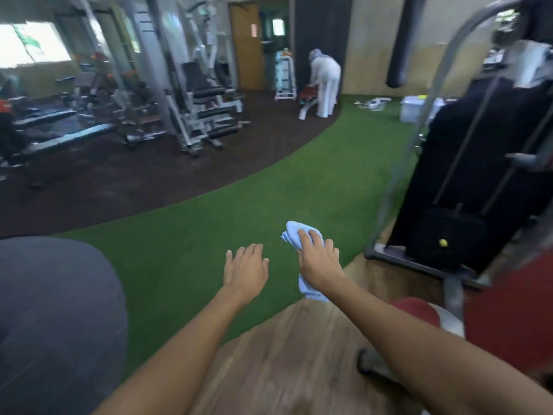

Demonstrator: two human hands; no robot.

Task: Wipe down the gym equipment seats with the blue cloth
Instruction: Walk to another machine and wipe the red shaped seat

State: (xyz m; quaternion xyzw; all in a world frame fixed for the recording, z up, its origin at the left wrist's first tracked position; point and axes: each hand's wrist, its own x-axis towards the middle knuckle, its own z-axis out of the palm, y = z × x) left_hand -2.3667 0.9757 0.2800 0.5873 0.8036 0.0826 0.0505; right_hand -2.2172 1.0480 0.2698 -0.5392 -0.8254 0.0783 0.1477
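My right hand [318, 259] grips the blue cloth [294, 235] — fingers clamped on it; left hand [245, 269] empty — fingers spread apart.

green turf [227, 205] | weight machine [466, 187], white bin [414, 110]

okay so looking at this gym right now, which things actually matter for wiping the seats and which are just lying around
For the job:
- blue cloth, gripped in the right hand
- left hand, open and empty
- red seat pad at lower right
- black padded benches on the machines at left

Just lying about:
- clear plastic bin on the green turf
- hanging punching bag
- wooden door
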